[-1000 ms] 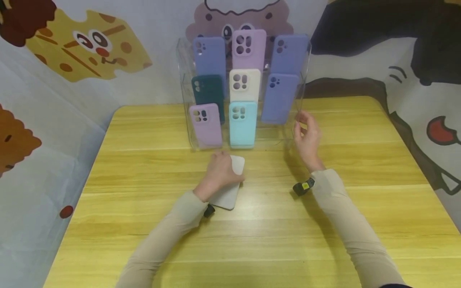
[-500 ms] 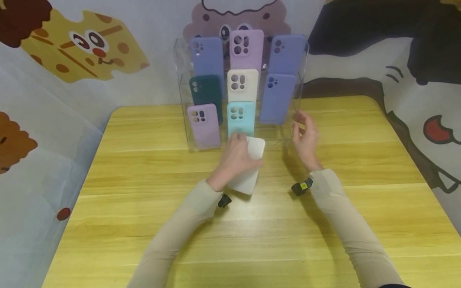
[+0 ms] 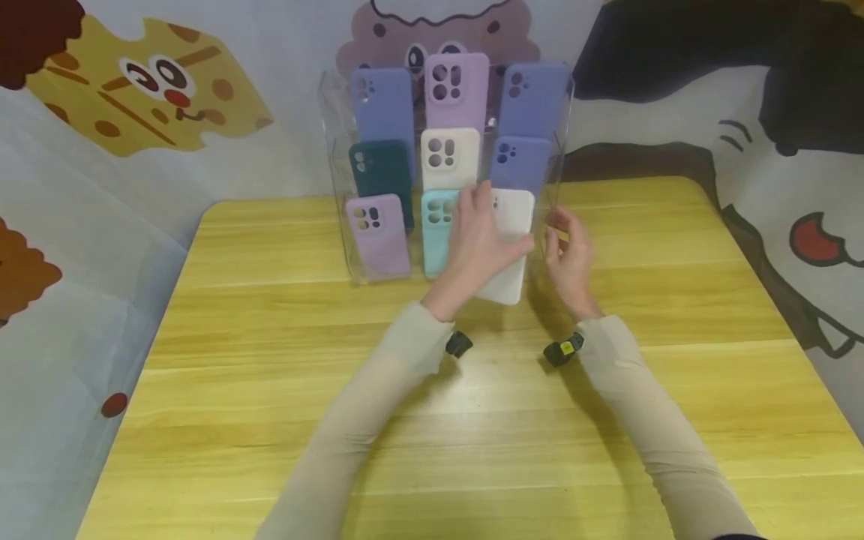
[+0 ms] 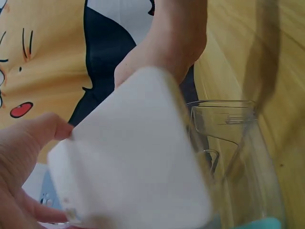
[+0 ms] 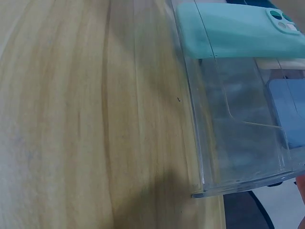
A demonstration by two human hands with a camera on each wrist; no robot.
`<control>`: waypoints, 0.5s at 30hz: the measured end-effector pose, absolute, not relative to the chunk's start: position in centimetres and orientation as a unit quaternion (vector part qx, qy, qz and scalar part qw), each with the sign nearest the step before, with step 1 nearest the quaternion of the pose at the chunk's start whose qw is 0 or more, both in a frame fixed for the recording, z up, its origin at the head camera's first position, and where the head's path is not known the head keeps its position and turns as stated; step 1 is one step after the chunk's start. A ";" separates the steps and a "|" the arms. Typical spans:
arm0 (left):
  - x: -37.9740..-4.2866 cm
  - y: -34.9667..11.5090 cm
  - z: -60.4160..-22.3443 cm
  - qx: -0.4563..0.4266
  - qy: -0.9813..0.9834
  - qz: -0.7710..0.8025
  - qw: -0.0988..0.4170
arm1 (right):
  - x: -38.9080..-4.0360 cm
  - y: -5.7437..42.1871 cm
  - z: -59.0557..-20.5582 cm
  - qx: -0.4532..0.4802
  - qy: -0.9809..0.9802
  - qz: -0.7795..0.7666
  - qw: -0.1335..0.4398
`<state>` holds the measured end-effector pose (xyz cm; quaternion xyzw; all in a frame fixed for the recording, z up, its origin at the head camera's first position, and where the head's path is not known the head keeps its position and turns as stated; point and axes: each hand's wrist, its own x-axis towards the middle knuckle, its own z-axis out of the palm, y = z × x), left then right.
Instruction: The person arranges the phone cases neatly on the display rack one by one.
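A white phone case (image 3: 516, 214) is in my left hand (image 3: 475, 244), gripped between thumb and fingers with its flat side facing the head camera. It overlaps the bottom right of a clear display stand (image 3: 335, 169) and hides part of a periwinkle case (image 3: 523, 161). Just left of it, a turquoise case (image 3: 435, 244) is partly covered by that hand. My right hand (image 3: 572, 259) stays at the stand's right side, fingers loosely curved at its edge. In the left wrist view the white case (image 4: 133, 157) fills the middle, with the right wrist (image 4: 171, 43) behind it.
More cases stand in tiers on the stand: lilac (image 3: 380, 240), dark green (image 3: 381, 172), cream (image 3: 451, 161) and others along the top. The stand is at the back of a wooden table (image 3: 283, 390), before a cartoon-printed cloth (image 3: 270, 45).
My left hand has lifted the white case off the table and carried it forward and right, past the turquoise case, to the stand's lower right. My right hand has kept its place.
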<state>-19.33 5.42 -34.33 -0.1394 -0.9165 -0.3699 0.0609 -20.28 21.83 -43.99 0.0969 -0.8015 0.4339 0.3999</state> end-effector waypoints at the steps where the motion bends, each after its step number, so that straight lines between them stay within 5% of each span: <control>1: -19.6 5.8 -34.1 -0.140 -0.915 -0.370 0.072 | -20.3 21.8 -44.0 0.098 -0.802 0.433 0.400; 15: -22.1 8.8 -36.0 -0.178 -0.867 -0.370 0.284 | -19.1 21.1 -42.4 0.085 -0.806 0.448 0.378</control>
